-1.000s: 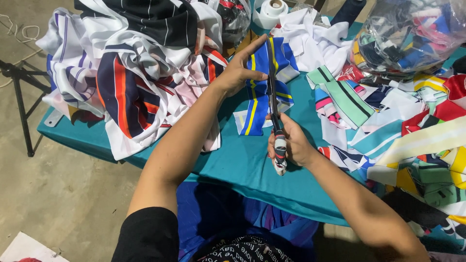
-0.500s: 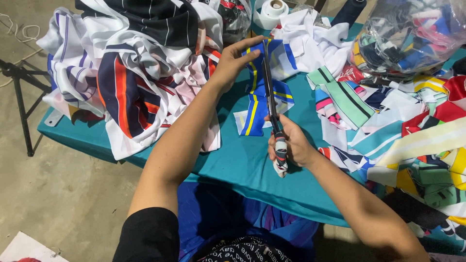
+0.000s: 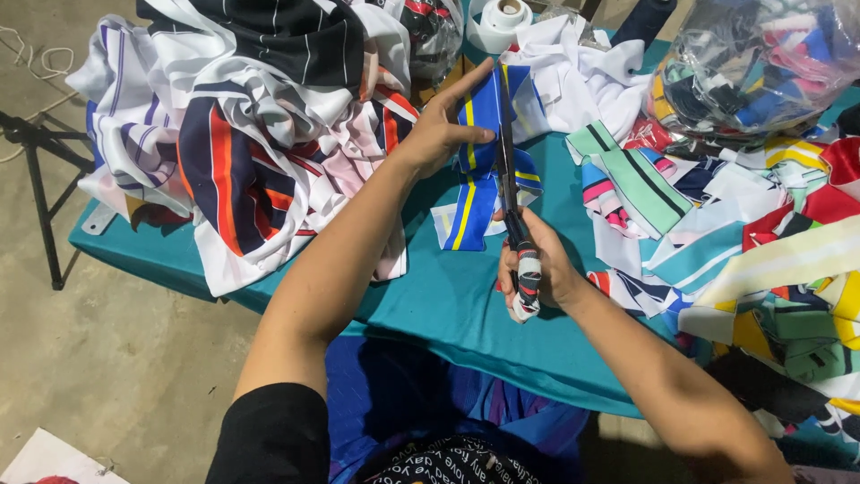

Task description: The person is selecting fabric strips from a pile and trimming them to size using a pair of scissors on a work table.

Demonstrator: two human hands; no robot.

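Observation:
My left hand (image 3: pixel 443 130) holds up a strip of blue fabric with yellow and white stripes (image 3: pixel 475 188) over the teal table (image 3: pixel 448 305). My right hand (image 3: pixel 537 273) grips long dark scissors (image 3: pixel 506 170) by handles wrapped in cloth. The blades point away from me and run along the strip, close to my left fingers. The lower end of the strip lies on the table.
A big heap of striped garments (image 3: pixel 251 134) covers the table's left side. Cut coloured pieces (image 3: pixel 743 242) pile up on the right, under a clear bag of scraps (image 3: pixel 761 63). A tape roll (image 3: pixel 497 22) stands at the back. A dark stand (image 3: pixel 36 179) is by the left edge.
My left hand has closed its fingers on the upper part of the strip and lifted it. The scissor blades have come together further up along the fabric.

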